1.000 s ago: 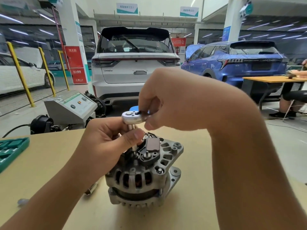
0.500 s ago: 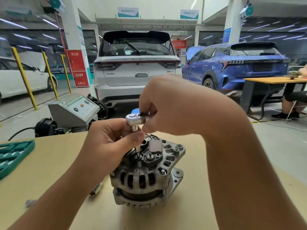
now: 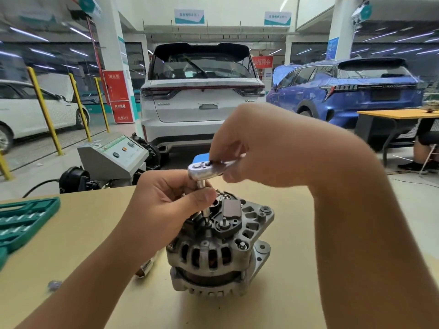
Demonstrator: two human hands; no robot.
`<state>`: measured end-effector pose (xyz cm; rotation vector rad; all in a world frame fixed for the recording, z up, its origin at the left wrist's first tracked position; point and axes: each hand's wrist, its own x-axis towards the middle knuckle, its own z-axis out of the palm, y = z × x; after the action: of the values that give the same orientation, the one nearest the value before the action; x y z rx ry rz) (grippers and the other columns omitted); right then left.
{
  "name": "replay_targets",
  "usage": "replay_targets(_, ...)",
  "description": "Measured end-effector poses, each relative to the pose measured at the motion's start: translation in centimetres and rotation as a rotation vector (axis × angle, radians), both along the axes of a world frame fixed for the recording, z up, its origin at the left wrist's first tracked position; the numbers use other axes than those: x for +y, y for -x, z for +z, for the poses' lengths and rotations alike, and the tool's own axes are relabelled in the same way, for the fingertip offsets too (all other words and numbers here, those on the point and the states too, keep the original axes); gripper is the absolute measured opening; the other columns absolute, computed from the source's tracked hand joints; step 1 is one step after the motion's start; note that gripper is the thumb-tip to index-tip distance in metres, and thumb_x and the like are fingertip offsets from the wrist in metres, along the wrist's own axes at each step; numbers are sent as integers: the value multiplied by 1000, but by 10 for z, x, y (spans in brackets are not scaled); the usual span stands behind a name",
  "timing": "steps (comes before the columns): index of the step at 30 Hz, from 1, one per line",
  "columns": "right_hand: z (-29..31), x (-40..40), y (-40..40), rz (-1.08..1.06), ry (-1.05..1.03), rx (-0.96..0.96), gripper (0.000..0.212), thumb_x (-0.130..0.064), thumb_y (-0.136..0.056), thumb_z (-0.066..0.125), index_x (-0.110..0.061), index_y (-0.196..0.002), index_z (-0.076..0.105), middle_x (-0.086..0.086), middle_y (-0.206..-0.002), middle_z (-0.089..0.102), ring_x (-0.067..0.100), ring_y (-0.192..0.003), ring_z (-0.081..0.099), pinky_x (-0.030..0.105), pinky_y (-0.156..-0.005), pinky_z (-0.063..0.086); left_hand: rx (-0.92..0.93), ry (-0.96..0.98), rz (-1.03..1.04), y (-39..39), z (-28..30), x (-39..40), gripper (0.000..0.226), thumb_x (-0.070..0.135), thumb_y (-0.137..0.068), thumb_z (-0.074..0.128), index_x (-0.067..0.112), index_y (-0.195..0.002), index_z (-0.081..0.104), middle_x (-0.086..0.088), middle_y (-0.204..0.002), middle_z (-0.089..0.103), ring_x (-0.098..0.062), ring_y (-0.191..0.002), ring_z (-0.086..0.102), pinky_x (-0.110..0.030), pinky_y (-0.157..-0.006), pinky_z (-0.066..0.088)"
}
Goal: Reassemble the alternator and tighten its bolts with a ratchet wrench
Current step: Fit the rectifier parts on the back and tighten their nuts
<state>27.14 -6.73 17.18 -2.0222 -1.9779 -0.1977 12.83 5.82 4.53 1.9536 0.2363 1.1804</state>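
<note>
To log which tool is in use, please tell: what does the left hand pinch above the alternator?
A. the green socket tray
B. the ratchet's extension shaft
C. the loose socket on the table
B: the left hand pinches the extension shaft under the ratchet wrench.

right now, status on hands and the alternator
Left hand pinches ratchet extension. Right hand grips ratchet wrench, driving down into alternator. Nothing in the way.

Loose socket (image 3: 145,269) left of alternator (image 3: 218,252); right tabletop (image 3: 297,269) seemingly open.
</note>
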Motion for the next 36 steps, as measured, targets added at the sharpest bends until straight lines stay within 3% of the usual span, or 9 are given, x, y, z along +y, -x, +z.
replay_targets(2,-2,3,3,-9,-16,40,23,-14,-90,70,-35,-94,78,-10,-89,69,16,-86,65,35,-75,59,14,-2,-30,2,2,0,18,37,-80,80,22,-88,82,-4,-75,73,-26,-68,62,-34,-67,53)
replay_targets(5,-4,2,6,-4,12,-25,21,-41,-83,73,-23,-92,77,-4,-78,68,23,-76,64,58,-84,56,4,-10,-21,0,3,-2,21,38,-80,81,24,-96,83,-11,-83,76,-44,-77,66,-52,-71,58)
replay_targets(10,-1,1,1,10,-4,20,18,-17,-86,77,-33,-94,77,-12,-83,70,10,-79,64,26,-63,53,41,-8,-17,5,5,-1,18,38,-76,81,26,-89,82,-10,-79,75,-25,-74,68,-37,-72,57)
replay_targets(16,-2,-2,0,34,-26,-69,7,-23,-80,78,-23,-87,78,-4,-73,71,17,-69,67,39,-66,60,-21,3,53,-2,1,-5,27,48,-76,82,24,-89,83,-24,-76,70,-52,-68,59,-67,-66,53)
replay_targets(20,2,-4,-3,19,-8,17,21,-16,-86,76,-35,-94,77,-15,-82,67,3,-72,59,18,-54,43,9,-13,26,1,3,-2,25,43,-79,80,19,-87,81,-16,-75,71,-40,-68,62,-46,-67,52)
replay_targets(25,-6,3,4,-20,-27,-86,12,-20,-84,72,-23,-95,75,-5,-78,66,20,-73,63,58,-82,57,-17,-19,59,-2,1,-5,22,43,-79,78,24,-91,81,-15,-79,73,-53,-77,62,-68,-77,56)
replay_targets(29,0,-3,-2,0,2,-58,22,-15,-86,72,-32,-99,77,-12,-78,65,5,-69,59,21,-57,50,12,-34,26,0,2,-3,21,40,-81,77,21,-91,80,-11,-80,74,-48,-79,65,-61,-77,56)
replay_targets(32,-1,3,-4,-19,-27,1,26,-10,-89,69,-33,-99,78,-10,-88,68,14,-80,64,28,-66,57,19,-2,4,3,4,-4,21,40,-78,76,23,-91,80,-12,-81,74,-45,-82,67,-47,-76,60)
replay_targets(36,-4,-1,0,18,11,-119,17,-34,-81,78,-22,-93,77,-4,-75,69,17,-69,65,30,-59,53,-4,-29,77,-5,1,-9,23,44,-80,77,24,-89,80,-15,-77,73,-49,-74,63,-59,-68,54)
